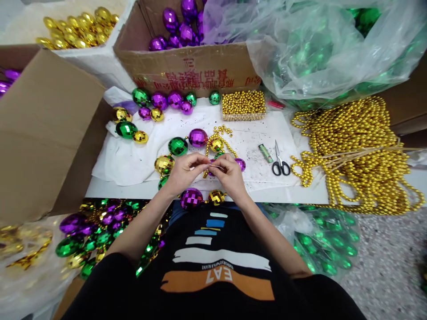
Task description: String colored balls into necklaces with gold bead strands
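Over the white cloth (pixel 140 162), my left hand (pixel 187 171) and my right hand (pixel 230 175) meet at the fingertips, both closed in a pinch. A thin pale string (pixel 216 166) runs between their fingers. Around and beneath the hands lies a strand of large faceted beads, among them a green bead (pixel 178 146), a purple bead (pixel 198 138) and a gold bead (pixel 216 197). Strings of small gold beads (pixel 230 146) lie just beyond my fingertips. The hands partly cover a purple bead and a green one.
Black-handled scissors (pixel 280 166) and a small green tube (pixel 265 153) lie to the right, before heaped gold bead strings (pixel 360 155). A clear box of small gold beads (pixel 243 106) and loose large beads (pixel 160 101) sit behind. Cardboard boxes (pixel 187 66) and plastic bags (pixel 333 58) border the table.
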`<state>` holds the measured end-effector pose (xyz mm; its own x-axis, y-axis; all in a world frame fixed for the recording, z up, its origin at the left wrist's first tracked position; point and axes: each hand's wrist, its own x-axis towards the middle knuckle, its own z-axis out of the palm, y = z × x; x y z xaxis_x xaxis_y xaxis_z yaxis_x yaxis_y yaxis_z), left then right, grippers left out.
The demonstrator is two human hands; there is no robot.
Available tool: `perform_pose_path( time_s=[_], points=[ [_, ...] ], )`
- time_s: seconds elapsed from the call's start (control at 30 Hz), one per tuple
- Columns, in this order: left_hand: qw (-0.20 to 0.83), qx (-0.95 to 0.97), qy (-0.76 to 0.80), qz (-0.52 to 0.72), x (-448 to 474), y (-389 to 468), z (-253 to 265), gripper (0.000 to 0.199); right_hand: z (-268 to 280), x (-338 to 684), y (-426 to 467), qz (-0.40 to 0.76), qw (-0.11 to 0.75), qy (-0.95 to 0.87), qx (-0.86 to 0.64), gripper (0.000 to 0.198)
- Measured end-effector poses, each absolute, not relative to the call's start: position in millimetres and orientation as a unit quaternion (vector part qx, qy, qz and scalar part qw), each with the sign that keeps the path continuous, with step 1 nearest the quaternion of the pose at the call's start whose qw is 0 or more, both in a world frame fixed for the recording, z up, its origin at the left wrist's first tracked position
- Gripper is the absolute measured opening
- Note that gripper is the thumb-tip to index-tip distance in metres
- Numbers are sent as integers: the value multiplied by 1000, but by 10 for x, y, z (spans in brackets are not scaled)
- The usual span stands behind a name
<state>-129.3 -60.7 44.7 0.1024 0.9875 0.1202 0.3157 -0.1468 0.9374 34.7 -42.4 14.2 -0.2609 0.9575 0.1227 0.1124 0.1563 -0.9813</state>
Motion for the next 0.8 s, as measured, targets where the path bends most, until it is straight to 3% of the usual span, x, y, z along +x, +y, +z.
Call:
perform_pose_path(
  time_s=[0.1,0.23,0.3,0.5,0.8],
  points=[
    [257,710,516,405,-1275,-628,412,11,177,349,-455,487,439,-619,-432,9],
    [178,708,514,450,-1194,-643,322,13,243,339,-494,481,439,-625,-431,10],
    [192,676,519,486,-1154,-644,285,10,263,345,-495,490,441,-620,-425,11],
    [359,546,497,571,-1120,-635,237,4,229,412,-423,546,437,-570,-430,11],
    [399,531,489,565,-1151,-638,236,11,165,387,-287,562,407,-591,-412,11]
  ],
)
